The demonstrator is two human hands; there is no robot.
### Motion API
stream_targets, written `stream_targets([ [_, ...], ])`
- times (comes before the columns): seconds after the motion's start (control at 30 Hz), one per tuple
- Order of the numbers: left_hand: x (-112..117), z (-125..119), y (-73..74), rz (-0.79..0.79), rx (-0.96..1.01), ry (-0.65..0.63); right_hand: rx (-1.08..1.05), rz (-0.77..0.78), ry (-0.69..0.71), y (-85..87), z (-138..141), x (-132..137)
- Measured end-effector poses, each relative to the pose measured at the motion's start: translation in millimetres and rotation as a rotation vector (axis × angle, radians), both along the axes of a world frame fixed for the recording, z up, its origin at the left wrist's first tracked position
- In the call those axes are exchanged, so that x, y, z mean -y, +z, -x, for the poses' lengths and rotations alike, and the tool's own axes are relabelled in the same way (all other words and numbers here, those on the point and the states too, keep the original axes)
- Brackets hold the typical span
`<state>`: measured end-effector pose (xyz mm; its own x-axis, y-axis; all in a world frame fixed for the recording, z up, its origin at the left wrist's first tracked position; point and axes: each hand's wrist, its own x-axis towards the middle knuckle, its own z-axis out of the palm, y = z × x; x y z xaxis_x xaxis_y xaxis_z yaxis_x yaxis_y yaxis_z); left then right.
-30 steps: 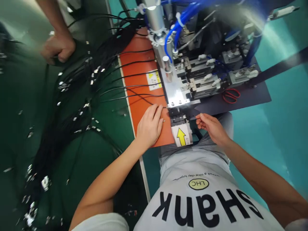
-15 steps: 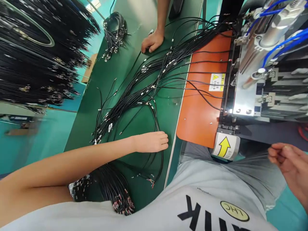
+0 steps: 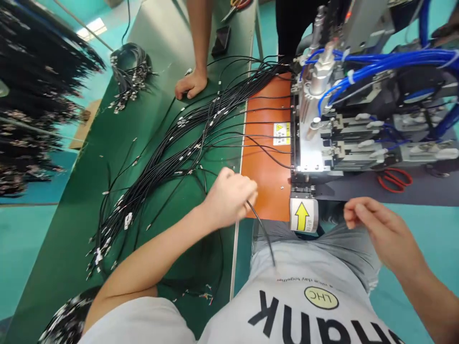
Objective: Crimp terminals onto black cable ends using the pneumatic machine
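My left hand (image 3: 231, 197) is closed on a thin black cable (image 3: 261, 228) at the edge of the orange mat (image 3: 265, 172); the cable's free end hangs down over my lap. My right hand (image 3: 382, 231) hovers at the right, below the machine, fingers loosely curled with nothing visible in them. A metal machine (image 3: 315, 143) with a yellow arrow label (image 3: 303, 216) stands between my hands. Several black cables (image 3: 172, 157) with metal ends lie spread over the green table (image 3: 64, 248), some running across the mat into the machine.
Another person's hand (image 3: 190, 85) rests on the table at the back. A cable bundle (image 3: 131, 71) lies at the far left and hanging cables (image 3: 32, 95) fill the left edge. Red scissors (image 3: 394, 179) lie right of the machine. Blue hoses (image 3: 380, 62) loop above.
My left hand has lifted off the green table, closed on a cable and moved to the mat's edge. My right hand has come in from the far right. The view has swung right.
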<state>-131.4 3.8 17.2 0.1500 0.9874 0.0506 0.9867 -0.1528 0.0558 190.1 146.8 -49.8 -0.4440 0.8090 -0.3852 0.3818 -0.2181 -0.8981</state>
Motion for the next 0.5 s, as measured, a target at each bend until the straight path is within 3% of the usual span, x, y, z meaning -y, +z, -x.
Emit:
stream_targets([
  [0.13,-11.2,-61.8,-23.6,0.149,0.121,-0.365,-0.067,0.08,0.115,14.9,19.7,3.0],
  [0.2,-17.6,-75.9,-30.0,0.215,0.182,-0.266,-0.094,0.066,0.168,17.0,25.1,5.6],
  [0.3,-32.4,-79.2,-32.8,0.263,0.098,0.122,-0.097,-0.044,0.26,14.1,31.5,12.4],
  [0.33,-37.2,-78.7,-33.2,0.271,0.056,0.197,-0.097,-0.099,0.283,12.5,34.0,14.9],
  [0.5,-47.0,-83.7,-37.0,0.298,0.019,0.237,-0.175,-0.347,0.281,9.3,50.2,20.7],
])
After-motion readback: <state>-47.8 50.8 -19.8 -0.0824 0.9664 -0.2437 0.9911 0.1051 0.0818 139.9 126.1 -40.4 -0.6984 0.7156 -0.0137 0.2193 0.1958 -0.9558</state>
